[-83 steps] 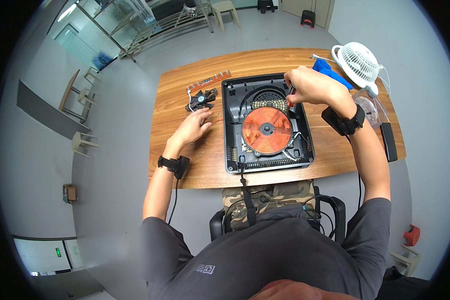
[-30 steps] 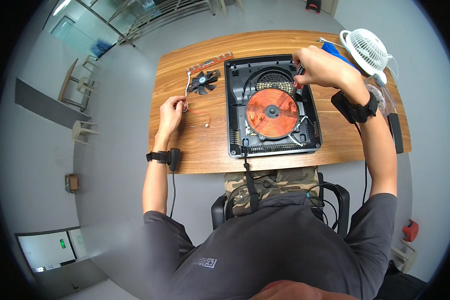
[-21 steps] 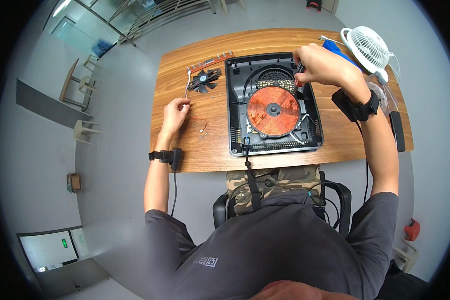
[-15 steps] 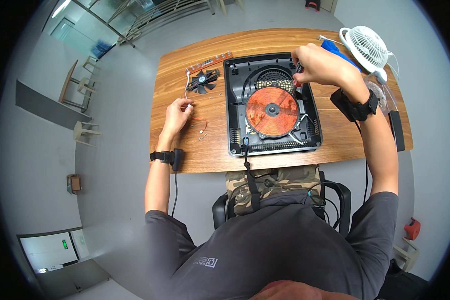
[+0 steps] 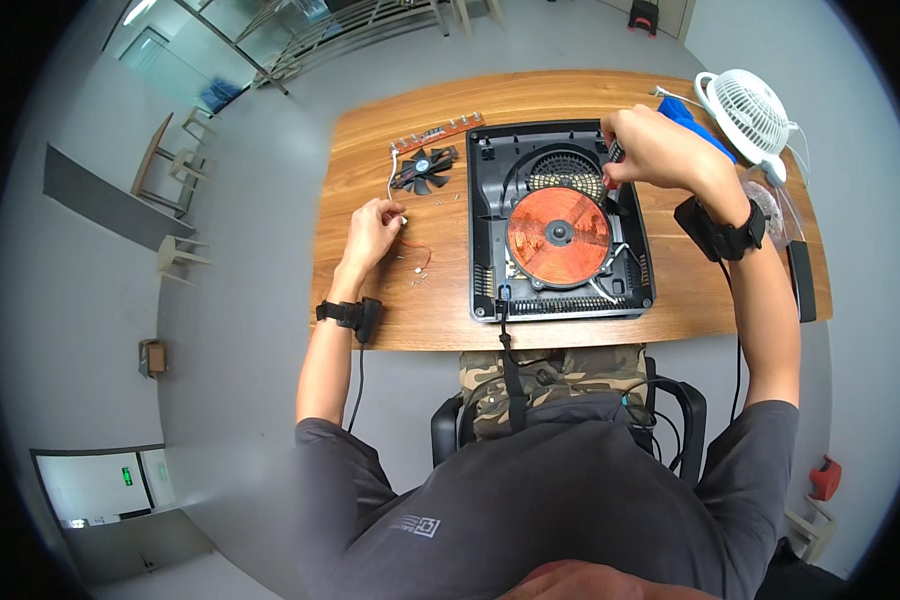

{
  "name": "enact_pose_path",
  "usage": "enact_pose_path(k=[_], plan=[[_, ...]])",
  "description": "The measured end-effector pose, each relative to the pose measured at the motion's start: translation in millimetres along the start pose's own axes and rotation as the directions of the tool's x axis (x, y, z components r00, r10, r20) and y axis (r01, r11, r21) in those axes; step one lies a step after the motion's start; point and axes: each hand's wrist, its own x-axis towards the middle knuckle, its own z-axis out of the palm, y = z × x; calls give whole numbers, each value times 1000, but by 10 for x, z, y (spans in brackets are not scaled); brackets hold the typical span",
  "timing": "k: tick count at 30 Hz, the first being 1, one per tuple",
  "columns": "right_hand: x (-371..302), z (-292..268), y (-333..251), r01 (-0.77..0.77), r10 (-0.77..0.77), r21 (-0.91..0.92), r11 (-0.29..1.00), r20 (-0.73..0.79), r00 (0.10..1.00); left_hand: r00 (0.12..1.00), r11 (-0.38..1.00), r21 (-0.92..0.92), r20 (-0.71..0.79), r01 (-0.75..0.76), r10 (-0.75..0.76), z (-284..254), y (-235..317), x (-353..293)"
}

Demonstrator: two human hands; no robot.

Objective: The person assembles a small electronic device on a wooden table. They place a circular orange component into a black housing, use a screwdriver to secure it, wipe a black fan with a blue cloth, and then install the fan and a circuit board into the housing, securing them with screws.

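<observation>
An opened induction cooker base (image 5: 480, 250) with a black plastic shell lies on the wooden table in front of me. Its round copper coil (image 5: 559, 236) faces up, below a round vent grille. Over the shell's far right corner, my right hand (image 5: 660, 150) is closed around a black and red screwdriver (image 5: 613, 160), whose tip I cannot make out. To the left of the shell, my left hand (image 5: 373, 232) pinches a small white connector (image 5: 403, 220) just above the table. Near it are a black cooling fan (image 5: 425, 171) and a narrow orange circuit board (image 5: 437, 132) with a white wire.
Several small screws (image 5: 419, 274) and a thin red wire (image 5: 425, 250) lie by my left hand. At the far right stand a white desk fan (image 5: 748, 110), a blue cloth (image 5: 692, 125) and a clear plastic bag (image 5: 765, 210). A black flat bar (image 5: 800, 280) rests along the right edge.
The whole view has shifted slightly, so everything sits a little lower and further right. Both hands keep nearly the same place over the table, with the same grips.
</observation>
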Motion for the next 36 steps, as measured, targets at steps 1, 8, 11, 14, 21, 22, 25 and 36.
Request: enact_pose_path(k=[1, 8, 11, 14, 21, 22, 25, 36], plan=[[3, 4, 11, -3, 3, -1, 1000, 6, 1000, 1000, 1000, 3, 0, 22, -22, -13, 20, 6], [0, 2, 26, 17, -17, 9, 1000, -20, 1000, 995, 990, 124, -79, 63, -54, -134, -43, 375], [9, -4, 50, 35, -35, 16, 999, -16, 999, 993, 966, 244, -66, -81, 100, -116, -106, 645], [-17, -40, 16, 37, -37, -3, 999, -17, 999, 975, 927, 302, 105, -221, 198, -71, -41, 875], [-24, -9, 55, -3, 3, 64, 998, -6, 1000, 961, 836, 506, 265, -212, 84, 109, -81, 1025], [-22, 12, 63, 6, -6, 45, 999, -11, 1000, 961, 831, 515, 266, -210, 78, 112, -55, 1004], [-25, -7, 44, -18, 18, 29, 999, 2, 1000, 964, 833, 525, 264, -174, 36, 139, 22, 1053], [-49, -40, -29, -37, 36, 11, 999, 52, 998, 986, 924, 363, 153, -118, 65, 182, -100, 1011]])
